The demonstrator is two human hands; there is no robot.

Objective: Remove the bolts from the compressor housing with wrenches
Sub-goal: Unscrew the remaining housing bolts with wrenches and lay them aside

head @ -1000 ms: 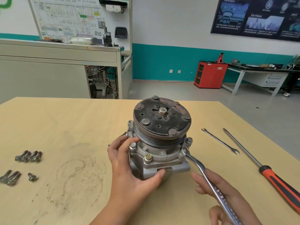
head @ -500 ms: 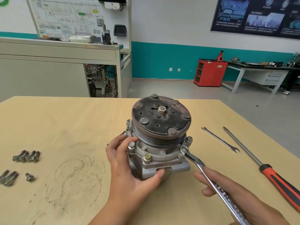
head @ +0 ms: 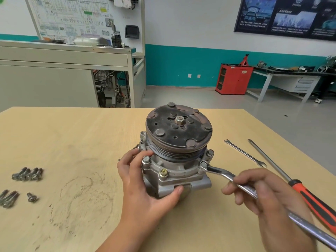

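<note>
The compressor housing stands upright at the centre of the frame on the pale wooden tabletop, its dark, rusty pulley plate facing up with a nut at its middle. The left hand wraps round the housing from the left of the frame: the fingers curl against its side just under the pulley, and the thumb presses on the lower front face. The right hand, at lower right, has its fingers closed round the shank of a long ring wrench. The wrench's ring end sits over a bolt on the right corner of the housing flange, and its shank runs off towards the bottom right corner. Other bolts are seated in the flange: a silver one by the left fingertips, a brass-coloured one at the front, and one just above the wrench ring.

At the left edge of the frame, well apart from the housing, lie loose bolts in small clusters. To the right of the housing, a slim open-end wrench lies beside a screwdriver with an orange-and-black handle, both untouched.
</note>
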